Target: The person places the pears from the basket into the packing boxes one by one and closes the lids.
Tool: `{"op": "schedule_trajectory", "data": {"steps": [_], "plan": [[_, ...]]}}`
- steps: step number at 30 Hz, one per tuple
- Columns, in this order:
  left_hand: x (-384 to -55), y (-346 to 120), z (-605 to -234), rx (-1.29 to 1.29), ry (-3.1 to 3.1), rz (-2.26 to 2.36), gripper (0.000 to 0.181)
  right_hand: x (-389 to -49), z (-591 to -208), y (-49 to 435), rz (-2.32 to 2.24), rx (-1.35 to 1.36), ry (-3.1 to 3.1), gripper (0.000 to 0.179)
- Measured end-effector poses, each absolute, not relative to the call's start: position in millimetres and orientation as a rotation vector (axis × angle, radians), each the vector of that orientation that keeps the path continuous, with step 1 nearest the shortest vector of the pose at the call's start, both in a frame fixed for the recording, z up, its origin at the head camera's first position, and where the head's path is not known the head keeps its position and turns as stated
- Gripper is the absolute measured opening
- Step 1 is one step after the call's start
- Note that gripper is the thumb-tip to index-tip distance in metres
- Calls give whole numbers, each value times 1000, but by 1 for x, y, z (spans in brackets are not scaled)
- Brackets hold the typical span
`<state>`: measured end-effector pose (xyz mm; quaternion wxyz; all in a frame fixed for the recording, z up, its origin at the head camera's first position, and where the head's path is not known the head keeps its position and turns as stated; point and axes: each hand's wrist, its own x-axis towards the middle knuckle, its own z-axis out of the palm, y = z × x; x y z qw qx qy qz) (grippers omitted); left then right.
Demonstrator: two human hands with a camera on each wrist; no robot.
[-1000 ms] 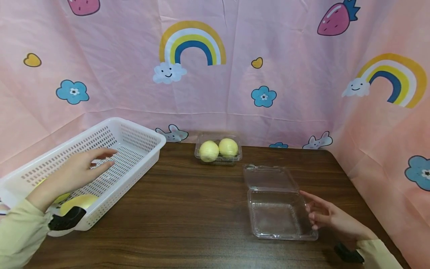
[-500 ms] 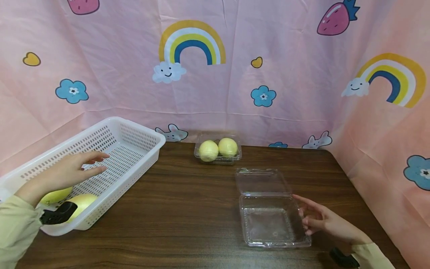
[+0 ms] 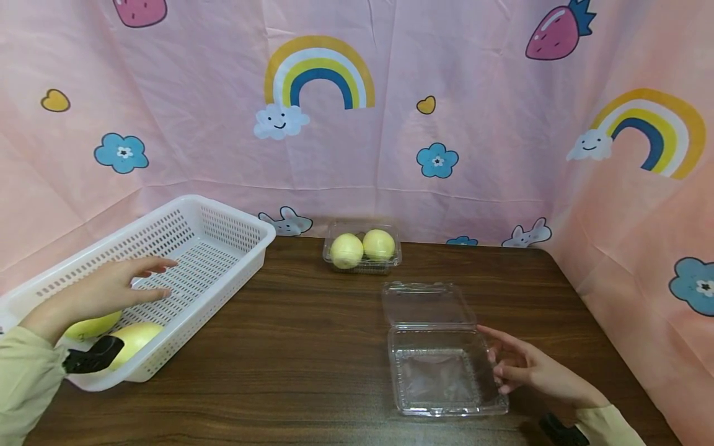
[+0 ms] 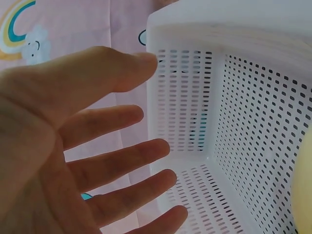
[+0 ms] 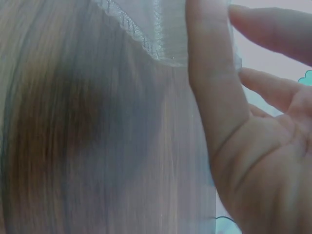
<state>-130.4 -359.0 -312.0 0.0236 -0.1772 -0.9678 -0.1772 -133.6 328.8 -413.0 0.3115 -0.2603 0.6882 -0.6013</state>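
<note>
Your left hand [image 3: 103,291], fingers spread and holding nothing, hangs over the white basket [image 3: 209,310] on the left. Your right hand [image 3: 532,368] touches the right edge of the clear plastic box [image 3: 437,378] at the near right; whether you pinch it I cannot tell.

a cloth-screened table nook; home, studio or office, cannot tell. pink cloth [image 3: 346,167], creased, hangs behind the far edge of a dark wood-grain table [image 3: 312,347], and runs along its right edge. childlike print: rainbows [image 3: 319,57], blue flowers [image 3: 437,167], rabbits [image 3: 290,227], strawberries [image 3: 552,34]. room beyond hidden by the cloth.
</note>
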Motion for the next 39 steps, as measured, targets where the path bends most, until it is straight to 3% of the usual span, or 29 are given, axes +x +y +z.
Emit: {"op": "schedule_trajectory", "data": {"steps": [25, 39], "plan": [[-123, -378, -330, -541, -3220, -647, 66, -132, -419, 298, -1649, -671, 1760, 66], [-128, -400, -343, -549, -3345, -824, 64, -134, -422, 298, -1661, -696, 1756, 66]]}}
